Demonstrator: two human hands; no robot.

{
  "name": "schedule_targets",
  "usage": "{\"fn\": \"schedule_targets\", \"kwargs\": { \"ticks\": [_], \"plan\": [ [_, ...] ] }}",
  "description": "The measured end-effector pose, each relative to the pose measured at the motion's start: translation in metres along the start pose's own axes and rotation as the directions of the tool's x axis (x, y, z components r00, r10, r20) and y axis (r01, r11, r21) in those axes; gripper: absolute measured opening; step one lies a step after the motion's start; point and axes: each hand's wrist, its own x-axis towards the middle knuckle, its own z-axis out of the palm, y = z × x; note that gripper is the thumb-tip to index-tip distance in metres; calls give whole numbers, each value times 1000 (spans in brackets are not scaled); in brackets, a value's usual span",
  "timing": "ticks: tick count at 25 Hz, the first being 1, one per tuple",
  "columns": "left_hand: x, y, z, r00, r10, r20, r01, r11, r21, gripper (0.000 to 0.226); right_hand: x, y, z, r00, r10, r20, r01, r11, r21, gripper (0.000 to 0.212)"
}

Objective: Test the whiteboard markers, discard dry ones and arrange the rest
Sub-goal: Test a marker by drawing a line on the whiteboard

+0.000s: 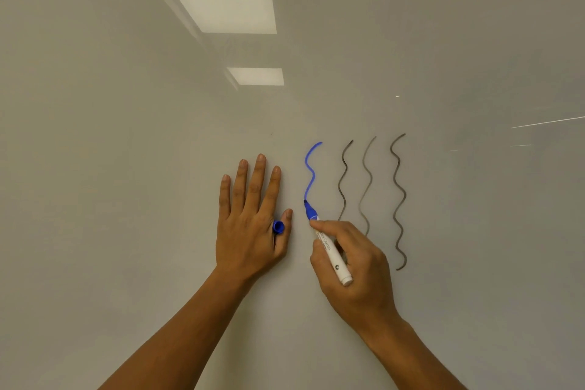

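Head view:
Right hand [351, 266]: lower centre-right, fingers curled round a white blue-tipped whiteboard marker [329, 247], tip touching the whiteboard [126, 136].
Blue line [311, 172]: wavy, ending at the tip.
Left hand [250, 215]: fingers straight, flat on board; blue cap [278, 227] tucked between thumb and forefinger.
Black lines [367, 184]: three, to the right.

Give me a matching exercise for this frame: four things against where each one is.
Things:
1. blue cap
2. marker
3. blue line
4. black lines

Places:
A. gripped in the right hand, tip on the board
B. right of the blue line
C. between the fingers of the left hand, which lies flat on the board
D. running up from the marker's tip

Pairs: 1-C, 2-A, 3-D, 4-B
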Motion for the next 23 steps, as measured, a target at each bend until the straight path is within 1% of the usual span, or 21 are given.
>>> {"fn": "schedule_targets", "kwargs": {
  "ticks": [4,8,10,13,15,18,23],
  "plan": [
    [0,1,-2,1000,-4,-3,4,1000,-17,69,-33,3,0,998,50,-46,-51,998,-20,29],
    [-1,0,-3,1000,-4,-18,3,1000,-24,68,-66,-1,6,999,-11,32,14,995,-101,31],
    [-3,-1,-1,1000,-2,-11,2,1000,-20,68,-76,3,4,1000,7,25,-5,993,-117,32],
    [-3,0,-1,1000,-7,-5,7,1000,-28,69,-90,7,2,1000,30,0,-30,991,-128,28],
    [-3,0,-1,1000,-10,-3,10,999,-30,69,-102,7,5,1000,18,22,-14,989,-146,28],
    [-5,-1,-1,1000,-7,-6,7,999,-35,69,-114,10,5,999,11,39,-4,985,-174,33],
    [-5,-1,-1,1000,-14,7,14,999,-46,69,-122,5,6,996,80,29,-74,985,-157,29]
  ]
}}
